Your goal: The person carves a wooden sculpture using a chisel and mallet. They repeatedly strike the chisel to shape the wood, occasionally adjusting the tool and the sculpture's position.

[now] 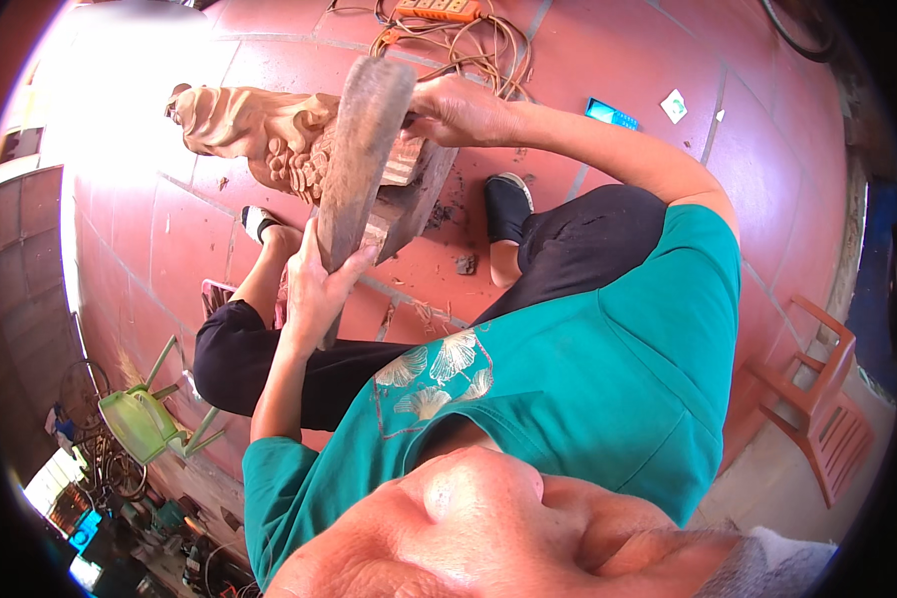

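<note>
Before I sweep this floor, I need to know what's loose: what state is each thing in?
Left hand: closed around the wooden board
Right hand: bent near the board's upper end, fingertips partly hidden
Wooden board: bare, held tilted
Wooden carving: unpainted, lying sideways
Cable: tangled, on the floor
Orange power strip: on the floor
Blue handset: lying flat on the floor

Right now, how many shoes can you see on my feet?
2: a dark slip-on shoe on your right foot and a black-and-white shoe on your left, near the wood carving.
</note>
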`<state>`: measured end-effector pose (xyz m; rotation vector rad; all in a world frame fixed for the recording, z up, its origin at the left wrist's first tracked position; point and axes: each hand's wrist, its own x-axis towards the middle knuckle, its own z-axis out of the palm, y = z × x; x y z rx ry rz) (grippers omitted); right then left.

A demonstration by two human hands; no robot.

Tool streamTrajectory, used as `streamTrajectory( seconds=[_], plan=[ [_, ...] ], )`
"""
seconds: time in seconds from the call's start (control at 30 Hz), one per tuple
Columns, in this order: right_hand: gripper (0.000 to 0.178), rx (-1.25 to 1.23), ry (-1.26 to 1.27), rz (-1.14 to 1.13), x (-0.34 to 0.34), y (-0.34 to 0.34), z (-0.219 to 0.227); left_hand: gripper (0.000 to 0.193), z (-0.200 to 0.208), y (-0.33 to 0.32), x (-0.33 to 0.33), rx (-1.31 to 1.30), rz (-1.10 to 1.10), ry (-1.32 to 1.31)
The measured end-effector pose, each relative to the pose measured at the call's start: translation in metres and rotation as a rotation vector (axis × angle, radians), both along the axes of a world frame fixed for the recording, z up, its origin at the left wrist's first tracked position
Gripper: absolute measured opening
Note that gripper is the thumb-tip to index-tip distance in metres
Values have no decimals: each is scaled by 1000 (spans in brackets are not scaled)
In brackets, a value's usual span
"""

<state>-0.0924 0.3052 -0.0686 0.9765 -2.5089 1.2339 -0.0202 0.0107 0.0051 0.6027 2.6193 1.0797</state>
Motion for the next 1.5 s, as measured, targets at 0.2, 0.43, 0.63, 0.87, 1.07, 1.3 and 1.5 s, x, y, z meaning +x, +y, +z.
streamTrajectory(
  seconds=[0.2,0.43,0.63,0.87,1.07,1.3,1.5],
  plan=[
    [26,-208,-113,-93,-11,9,-2,37,10,-3,-5,219,128,-168],
    [31,-351,-59,-248,-28,34,-18,32,9,-11,-13,361,136,-203],
    [32,-308,-174,-213,-14,31,-18,40,11,-6,-9,269,118,-181],
    [30,-405,-264,-126,-9,24,-15,55,3,-6,-7,248,115,-194],
    [22,-334,-231,-99,-8,21,-6,45,5,-7,-6,192,61,-202],
    [39,-232,-24,-126,-4,12,-7,44,0,-8,-3,269,40,-47],
    [42,-78,-35,-67,4,7,-3,44,17,13,-3,64,107,-284]
  ],
)
